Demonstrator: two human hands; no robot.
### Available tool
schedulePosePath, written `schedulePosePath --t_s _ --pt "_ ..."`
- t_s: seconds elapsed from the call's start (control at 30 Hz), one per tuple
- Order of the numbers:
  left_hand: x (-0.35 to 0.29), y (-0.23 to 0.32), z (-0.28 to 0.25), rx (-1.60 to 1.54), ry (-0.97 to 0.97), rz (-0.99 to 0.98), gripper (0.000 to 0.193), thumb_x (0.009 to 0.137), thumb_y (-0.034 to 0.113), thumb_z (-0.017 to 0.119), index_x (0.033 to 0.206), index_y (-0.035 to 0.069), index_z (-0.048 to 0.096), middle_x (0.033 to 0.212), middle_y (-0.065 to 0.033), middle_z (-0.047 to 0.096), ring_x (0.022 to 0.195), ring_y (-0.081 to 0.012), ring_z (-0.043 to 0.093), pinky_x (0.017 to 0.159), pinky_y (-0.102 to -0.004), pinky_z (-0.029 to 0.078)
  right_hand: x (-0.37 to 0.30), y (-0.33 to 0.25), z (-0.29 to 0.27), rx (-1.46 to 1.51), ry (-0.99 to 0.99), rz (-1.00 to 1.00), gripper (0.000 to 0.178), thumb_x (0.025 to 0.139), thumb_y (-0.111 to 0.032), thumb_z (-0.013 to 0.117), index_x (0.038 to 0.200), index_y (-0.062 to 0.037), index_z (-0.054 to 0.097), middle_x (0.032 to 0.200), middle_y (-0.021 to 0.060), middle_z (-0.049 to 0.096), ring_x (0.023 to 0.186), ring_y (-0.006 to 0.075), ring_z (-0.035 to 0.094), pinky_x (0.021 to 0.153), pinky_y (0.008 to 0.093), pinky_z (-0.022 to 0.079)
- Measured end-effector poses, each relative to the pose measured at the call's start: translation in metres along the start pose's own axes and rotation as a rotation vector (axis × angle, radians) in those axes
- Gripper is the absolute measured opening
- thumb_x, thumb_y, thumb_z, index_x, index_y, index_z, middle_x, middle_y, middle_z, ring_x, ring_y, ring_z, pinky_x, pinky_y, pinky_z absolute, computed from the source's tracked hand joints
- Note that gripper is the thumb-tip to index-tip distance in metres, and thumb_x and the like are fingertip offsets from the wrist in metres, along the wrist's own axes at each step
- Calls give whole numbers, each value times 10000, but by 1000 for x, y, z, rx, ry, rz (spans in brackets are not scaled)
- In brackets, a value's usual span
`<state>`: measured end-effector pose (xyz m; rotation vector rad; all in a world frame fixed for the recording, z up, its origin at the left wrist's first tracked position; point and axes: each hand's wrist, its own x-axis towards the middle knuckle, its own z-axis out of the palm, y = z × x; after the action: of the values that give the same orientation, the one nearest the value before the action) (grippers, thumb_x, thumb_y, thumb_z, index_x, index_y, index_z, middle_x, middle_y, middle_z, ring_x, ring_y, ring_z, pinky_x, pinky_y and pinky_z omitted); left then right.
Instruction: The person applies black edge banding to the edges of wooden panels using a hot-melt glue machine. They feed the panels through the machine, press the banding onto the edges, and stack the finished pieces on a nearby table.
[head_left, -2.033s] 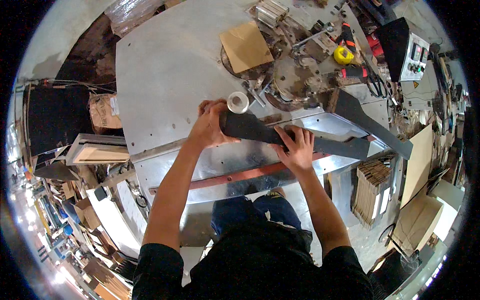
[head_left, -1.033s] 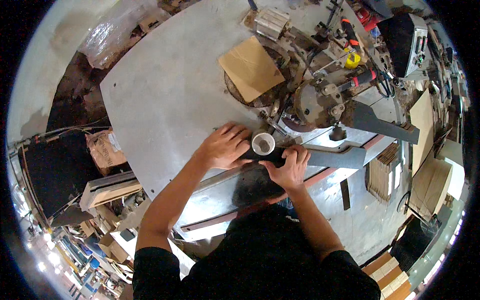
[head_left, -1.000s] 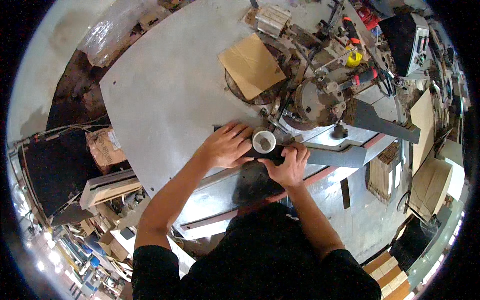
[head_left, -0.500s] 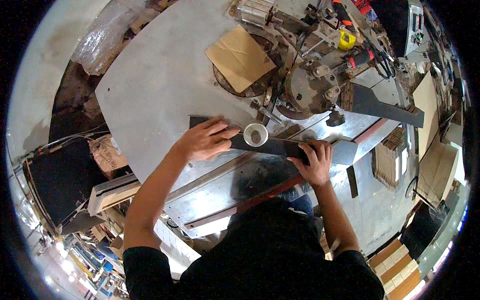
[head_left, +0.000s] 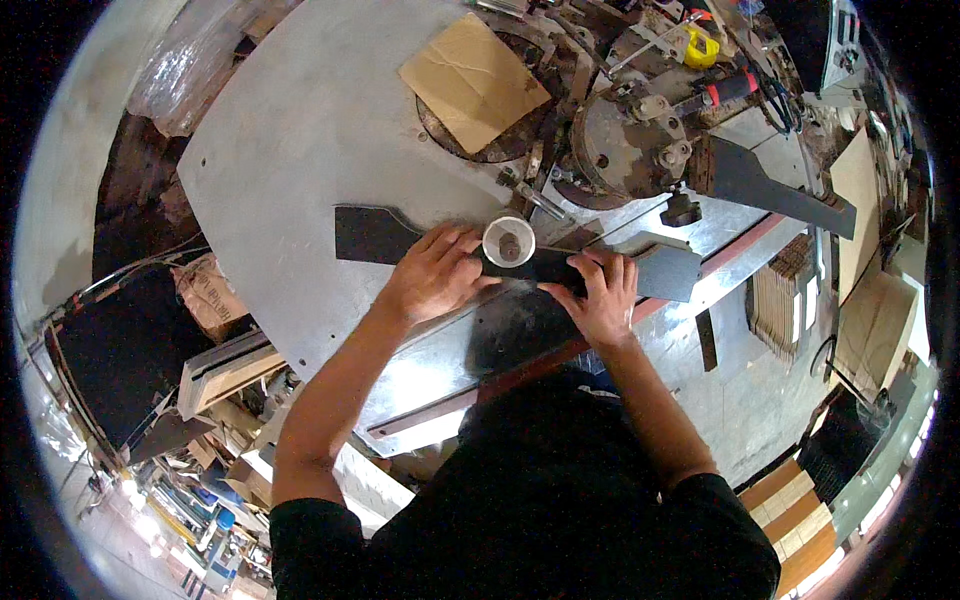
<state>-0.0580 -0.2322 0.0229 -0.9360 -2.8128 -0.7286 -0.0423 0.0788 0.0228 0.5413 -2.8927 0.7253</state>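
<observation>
A long dark grey board (head_left: 368,233) with a curved edge lies across the metal machine table, its far edge against a white cup-shaped round part (head_left: 509,243) with a dark spindle-like centre. My left hand (head_left: 436,272) grips the board just left of the white part, fingers bent over the top and thumb at the near edge. On the other side, my right hand (head_left: 602,297) grips it the same way, thumb pointing inward. The board's wide right end sticks out past my right hand. The edge touching the white part is partly hidden.
A brown cardboard square (head_left: 475,85) covers a round dark plate at the back. Right of it stand a round metal fixture (head_left: 620,150), a yellow tape measure (head_left: 701,48) and another dark shaped board (head_left: 770,188). Stacked thin panels (head_left: 778,300) sit at right. A reddish rail (head_left: 740,247) crosses the table.
Both hands have moved closer together along the board, nearer the white part. The board has shifted and turned slightly, and more of its left end shows. My view has tilted a little.
</observation>
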Motion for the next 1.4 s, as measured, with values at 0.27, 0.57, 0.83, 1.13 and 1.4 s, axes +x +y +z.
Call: schedulePosePath --t_s 0.27,0.57,0.83,1.13,1.4 --pt "-7 -6 -10 60 83 22 502 772 409 975 922 136 581 1145 -76 708 1016 -349 653 832 -542 522 20 -12 3 26 6 -53 680 787 -495 928 1323 -156 683 1311 106 617 1180 365 583 1029 520 496" --pt "-29 -22 -20 124 111 -30 518 780 463 956 992 140 611 1194 -67 717 994 -316 636 846 -518 511 19 30 -18 43 12 -222 575 801 -449 922 1264 -167 730 1275 86 650 1201 380 617 1078 532 506" --pt "22 8 -17 219 11 -77 607 731 619 908 1027 130 705 1093 -55 699 1027 -300 647 823 -482 532 25 1 0 10 12 -176 600 809 -483 912 1296 -190 722 1253 88 612 1194 390 582 1040 534 502" --pt "-2 -12 -24 283 109 40 606 729 639 908 1050 138 789 938 10 645 915 -241 605 702 -417 512 -12 66 -34 -97 -24 111 717 850 -524 877 1428 -161 655 1300 122 643 1192 382 581 1000 526 472" --pt "-28 -29 -29 344 119 28 661 707 667 925 1067 127 797 943 3 681 841 -242 626 685 -420 524 -8 57 -25 80 -93 207 611 886 -399 883 1320 -61 616 989 89 766 795 322 722 904 485 514"
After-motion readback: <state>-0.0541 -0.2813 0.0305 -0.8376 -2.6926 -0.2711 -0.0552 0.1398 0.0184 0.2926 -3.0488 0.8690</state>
